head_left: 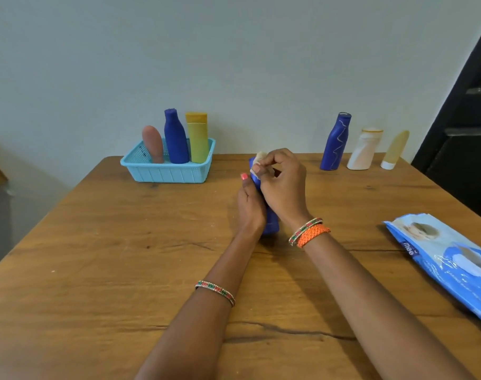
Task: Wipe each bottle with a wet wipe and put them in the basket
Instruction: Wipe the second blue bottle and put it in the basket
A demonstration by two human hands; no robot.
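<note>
Both hands work at mid-surface: the left hand (250, 205) grips a blue bottle (270, 223) standing upright, while the right hand (284, 187) pinches what looks like a wet wipe (261, 156) against its top. The wipes pack (450, 267) reads "mee". Three bottles stand in the basket (168, 171).

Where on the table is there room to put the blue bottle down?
Bare wood lies in front of the basket, left of the left hand. More lies between the right hand and the wipes pack. It is crowded at the far right edge, where three bottles stand close together.
</note>
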